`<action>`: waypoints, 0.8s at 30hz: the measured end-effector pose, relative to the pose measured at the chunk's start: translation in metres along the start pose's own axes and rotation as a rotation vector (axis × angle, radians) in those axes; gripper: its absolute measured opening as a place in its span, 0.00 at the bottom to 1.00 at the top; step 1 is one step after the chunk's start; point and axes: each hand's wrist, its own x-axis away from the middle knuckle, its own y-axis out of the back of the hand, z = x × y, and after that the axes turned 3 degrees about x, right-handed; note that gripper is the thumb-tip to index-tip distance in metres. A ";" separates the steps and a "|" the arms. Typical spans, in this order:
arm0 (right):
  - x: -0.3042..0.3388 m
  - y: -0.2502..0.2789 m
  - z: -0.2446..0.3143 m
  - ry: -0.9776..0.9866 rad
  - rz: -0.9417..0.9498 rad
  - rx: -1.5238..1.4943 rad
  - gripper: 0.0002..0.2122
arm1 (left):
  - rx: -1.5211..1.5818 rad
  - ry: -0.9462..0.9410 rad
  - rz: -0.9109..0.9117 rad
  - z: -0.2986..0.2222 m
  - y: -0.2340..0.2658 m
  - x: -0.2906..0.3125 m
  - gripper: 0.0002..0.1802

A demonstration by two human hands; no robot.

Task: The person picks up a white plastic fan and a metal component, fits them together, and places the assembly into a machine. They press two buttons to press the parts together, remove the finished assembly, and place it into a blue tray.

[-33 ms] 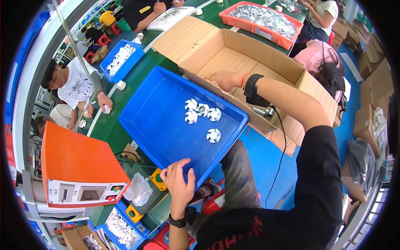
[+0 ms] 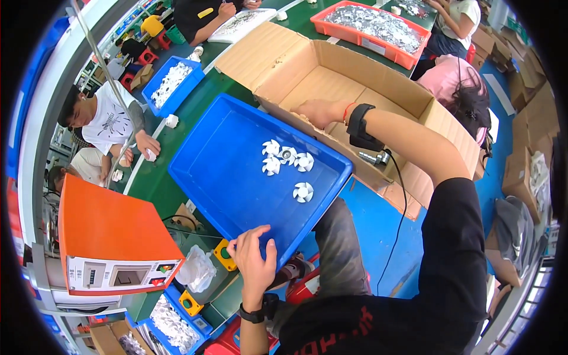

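Note:
My left hand (image 2: 254,258) rests at the near left edge of a blue plastic tray (image 2: 231,171), its fingers spread and holding nothing. Inside the tray lie several white fan wheels (image 2: 303,191), most of them clustered toward the right side. My right hand (image 2: 319,113) reaches over the tray into an open cardboard box (image 2: 378,66), just behind the box's near wall. That wall hides its fingertips, so whether they grip anything does not show.
An orange machine housing (image 2: 112,228) with a control panel stands at the left, near yellow button boxes (image 2: 225,254). A metal fitting with a black cable (image 2: 404,195) hangs by the box. Beyond are a red bin (image 2: 322,25) of parts and co-workers at the green table.

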 end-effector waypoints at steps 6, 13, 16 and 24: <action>-0.012 -0.020 -0.023 0.085 -0.223 -0.160 0.18 | 0.016 0.032 0.005 -0.002 -0.001 -0.004 0.11; -0.022 -0.007 -0.007 0.026 -0.170 -0.146 0.17 | 0.023 0.041 -0.023 -0.001 -0.001 0.000 0.10; -0.027 -0.005 -0.011 -0.020 -0.093 -0.172 0.18 | 0.028 0.029 -0.032 0.001 0.000 0.001 0.10; -0.029 -0.005 -0.007 0.196 -0.187 -0.079 0.20 | 0.032 0.042 -0.080 0.006 0.001 0.005 0.09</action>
